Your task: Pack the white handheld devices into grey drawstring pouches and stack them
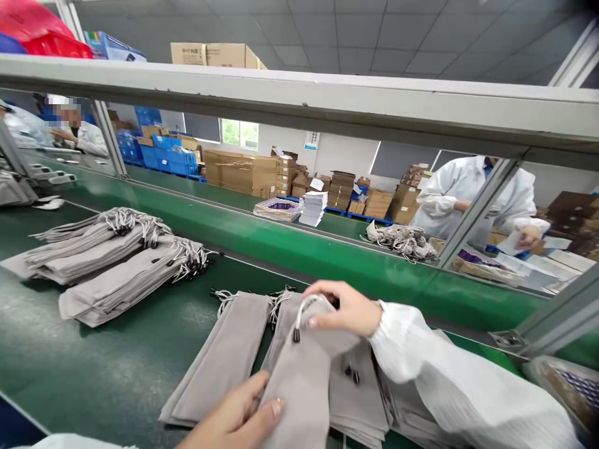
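A grey drawstring pouch [299, 380] is held up between my two hands, over stacks of similar pouches. My right hand [344, 308] pinches its top end, where a white cord loop with a black cord tip hangs down. Lower down, my left hand [238, 411] grips the pouch's left edge, thumb on the front. Flat pouch stacks lie close by: one on the left [224, 355], one on the right [355, 399], the latter partly under my right sleeve. The held pouch's lower end runs out of view.
More pouch piles [121, 274] lie on the green table [154, 355] at left. A raised green ledge [262, 234] and a metal shelf beam [299, 93] cross ahead. Beyond stand a white paper stack [313, 209], bundled pouches [402, 240] and a person in white [463, 193].
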Available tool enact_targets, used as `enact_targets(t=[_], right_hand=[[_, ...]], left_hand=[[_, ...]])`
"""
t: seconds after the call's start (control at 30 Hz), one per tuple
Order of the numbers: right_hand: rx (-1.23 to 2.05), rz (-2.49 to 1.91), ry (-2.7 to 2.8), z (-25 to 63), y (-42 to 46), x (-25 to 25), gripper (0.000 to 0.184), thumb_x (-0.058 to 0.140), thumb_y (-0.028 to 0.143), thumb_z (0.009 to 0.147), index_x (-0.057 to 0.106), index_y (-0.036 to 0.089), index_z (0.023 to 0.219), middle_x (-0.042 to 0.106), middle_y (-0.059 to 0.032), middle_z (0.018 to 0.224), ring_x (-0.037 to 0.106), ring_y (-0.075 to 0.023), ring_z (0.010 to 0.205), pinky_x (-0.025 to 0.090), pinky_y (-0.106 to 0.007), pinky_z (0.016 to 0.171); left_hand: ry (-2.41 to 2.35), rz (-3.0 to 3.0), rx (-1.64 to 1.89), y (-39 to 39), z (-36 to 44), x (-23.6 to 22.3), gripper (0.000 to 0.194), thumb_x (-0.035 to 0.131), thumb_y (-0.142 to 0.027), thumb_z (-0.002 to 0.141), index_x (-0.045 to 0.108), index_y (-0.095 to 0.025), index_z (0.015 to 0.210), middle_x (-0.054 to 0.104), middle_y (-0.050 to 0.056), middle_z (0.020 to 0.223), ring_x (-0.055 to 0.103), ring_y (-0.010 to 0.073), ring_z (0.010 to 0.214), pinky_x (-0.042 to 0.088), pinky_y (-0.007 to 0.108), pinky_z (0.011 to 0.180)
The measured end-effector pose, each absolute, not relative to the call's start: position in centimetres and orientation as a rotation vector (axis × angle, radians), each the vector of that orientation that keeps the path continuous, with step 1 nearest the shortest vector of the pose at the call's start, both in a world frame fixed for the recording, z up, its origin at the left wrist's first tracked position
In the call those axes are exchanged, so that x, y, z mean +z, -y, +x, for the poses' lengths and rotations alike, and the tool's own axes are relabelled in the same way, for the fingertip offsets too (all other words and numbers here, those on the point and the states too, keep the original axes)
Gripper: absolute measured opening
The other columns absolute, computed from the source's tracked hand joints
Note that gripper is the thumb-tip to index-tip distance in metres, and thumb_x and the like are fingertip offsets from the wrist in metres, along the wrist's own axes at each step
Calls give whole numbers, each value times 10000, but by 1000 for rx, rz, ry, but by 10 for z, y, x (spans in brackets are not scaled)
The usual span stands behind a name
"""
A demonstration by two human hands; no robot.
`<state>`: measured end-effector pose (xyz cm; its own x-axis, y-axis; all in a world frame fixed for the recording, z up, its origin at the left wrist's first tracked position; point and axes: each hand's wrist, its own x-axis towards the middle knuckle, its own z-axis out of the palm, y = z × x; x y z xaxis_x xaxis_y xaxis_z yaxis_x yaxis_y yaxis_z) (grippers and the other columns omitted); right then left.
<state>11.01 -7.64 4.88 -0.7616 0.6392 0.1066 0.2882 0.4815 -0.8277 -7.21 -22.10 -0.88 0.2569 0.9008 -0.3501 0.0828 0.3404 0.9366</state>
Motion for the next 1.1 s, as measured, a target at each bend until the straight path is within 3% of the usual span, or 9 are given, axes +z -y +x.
enact_targets(t=[0.13, 0.23, 0.4, 0.57, 0.63, 0.7, 0.87, 1.0, 1.1], right_hand=[[979, -655, 2427, 78, 30, 46, 444, 669, 349, 583, 550, 174, 973, 598, -23, 873, 545, -148, 788, 416, -271, 719], [770, -662, 2716, 67, 14, 19, 357, 668, 305, 586, 584, 179, 910, 604, -27, 904, 550, -174, 840, 403, -284, 756], [200, -779, 2802, 66, 24, -11, 428, 590, 243, 683, 492, 256, 1099, 568, -50, 1020, 531, -195, 925, 408, -311, 762], [-447, -730, 2609, 70, 47, 17, 423, 524, 266, 752, 437, 271, 1165, 485, -107, 1159, 462, -257, 1033, 377, -413, 793], [-487, -709, 2508, 77, 46, 30, 374, 445, 291, 801, 432, 254, 1172, 485, -100, 1156, 460, -234, 1041, 385, -389, 803], [-519, -687, 2398, 92, 37, 39, 360, 415, 302, 814, 442, 229, 1166, 485, -97, 1156, 459, -223, 1050, 388, -376, 826], [-482, -645, 2118, 129, 11, 60, 345, 346, 167, 833, 439, 218, 1161, 543, -48, 1102, 526, -157, 988, 431, -297, 829], [-542, -680, 1784, 138, 11, 86, 388, 375, 91, 809, 472, 244, 1152, 591, -9, 1057, 575, -145, 906, 461, -269, 794], [-467, -719, 1666, 149, 18, 85, 419, 410, 96, 798, 447, 244, 1188, 581, -9, 1083, 573, -164, 924, 470, -283, 796]], left_hand=[[-1278, 1149, 645, 207, -74, -13, 468, 398, -533, 776, 423, -174, 1074, 577, -2, 688, 509, 104, 451, 384, 201, 456], [-1426, 1257, 381, 200, -78, -25, 453, 278, -523, 813, 478, -134, 931, 557, 14, 557, 494, 122, 406, 305, 189, 372], [-1905, 2048, 154, 193, -91, -5, 396, 521, -484, 714, 572, -123, 559, 600, 121, 613, 571, 247, 578, 391, 277, 459], [-1570, 2739, 181, 168, -67, 19, 255, 470, -347, 801, 602, -130, 819, 629, 90, 766, 579, 226, 717, 460, 299, 608], [-1442, 2894, 375, 152, -55, 1, 360, 414, -406, 824, 544, -122, 1004, 589, 109, 999, 533, 231, 922, 445, 307, 763], [-1543, 2966, 564, 139, -47, -27, 481, 313, -412, 863, 354, -100, 1227, 392, 130, 1268, 361, 246, 1155, 351, 346, 922], [-1594, 3054, 430, 131, -43, -65, 435, 270, -249, 890, 221, -110, 1299, 221, 106, 1361, 210, 232, 1242, 287, 366, 977], [-1582, 2965, 274, 130, -35, -33, 377, 295, -279, 873, 412, -114, 1191, 413, 126, 1253, 374, 241, 1152, 384, 360, 884], [-1529, 2934, 171, 116, -17, 3, 320, 400, -382, 813, 598, -134, 856, 613, 98, 870, 560, 230, 845, 474, 319, 668]])
